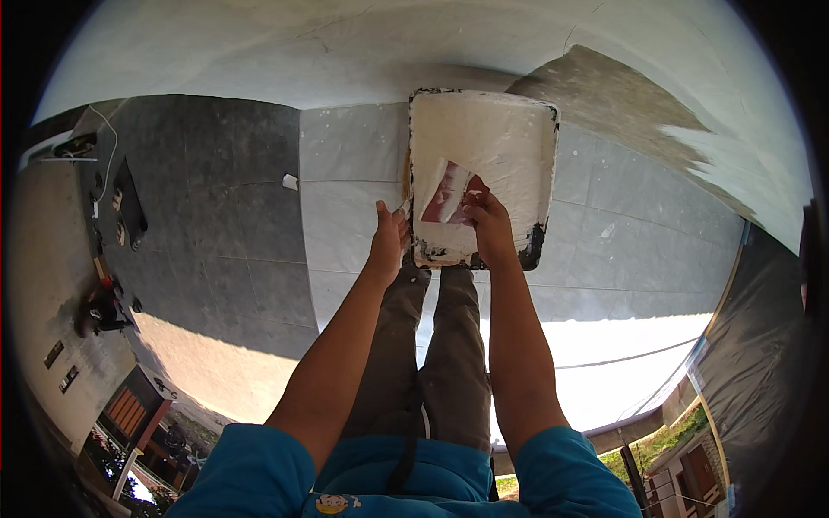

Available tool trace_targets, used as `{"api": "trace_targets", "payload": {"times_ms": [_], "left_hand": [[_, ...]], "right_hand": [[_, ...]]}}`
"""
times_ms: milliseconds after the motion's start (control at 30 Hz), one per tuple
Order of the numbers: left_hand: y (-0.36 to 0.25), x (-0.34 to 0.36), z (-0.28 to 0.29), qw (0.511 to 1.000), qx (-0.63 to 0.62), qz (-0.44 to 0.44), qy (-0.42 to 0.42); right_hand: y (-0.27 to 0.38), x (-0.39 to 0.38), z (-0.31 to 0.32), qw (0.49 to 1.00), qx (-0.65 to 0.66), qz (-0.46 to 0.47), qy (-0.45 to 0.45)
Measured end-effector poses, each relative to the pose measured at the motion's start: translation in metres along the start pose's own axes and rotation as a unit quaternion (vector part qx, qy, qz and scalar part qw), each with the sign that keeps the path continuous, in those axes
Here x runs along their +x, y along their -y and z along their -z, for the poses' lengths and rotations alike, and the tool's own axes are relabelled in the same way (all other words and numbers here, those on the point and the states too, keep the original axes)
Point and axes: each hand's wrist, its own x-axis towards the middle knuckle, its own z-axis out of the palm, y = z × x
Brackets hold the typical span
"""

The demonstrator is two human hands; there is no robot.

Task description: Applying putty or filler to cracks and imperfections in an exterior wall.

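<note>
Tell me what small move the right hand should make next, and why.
Perhaps slide the white-smeared red piece through the white material in the black-edged tray: the right hand already pinches it over the tray, while the left hand, at the tray's left edge, might steady things.

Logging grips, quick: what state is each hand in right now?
Left hand: at the left edge of the tray; whether it grips cannot be told.
Right hand: closed, holding a red-and-white sheet.
</note>
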Motion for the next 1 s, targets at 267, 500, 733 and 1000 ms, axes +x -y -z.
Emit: {"api": "trace_targets", "payload": {"times_ms": [267,500,733,1000], "left_hand": [[0.01,0.007,0.007,1.0,-0.012,-0.001,-0.014],[0.01,0.008,0.01,1.0,-0.01,-0.004,0.001],[0.008,0.003,0.004,1.0,-0.006,-0.005,-0.01],[0.008,0.005,0.011,1.0,-0.022,-0.005,-0.016]], "right_hand": [[0.012,-0.012,0.017,0.99,-0.072,0.124,0.016],[0.012,-0.018,0.024,0.989,-0.054,0.137,0.018],[0.003,-0.017,0.03,0.992,-0.025,0.122,0.027],[0.013,-0.02,0.013,0.986,-0.05,0.157,0.007]]}}
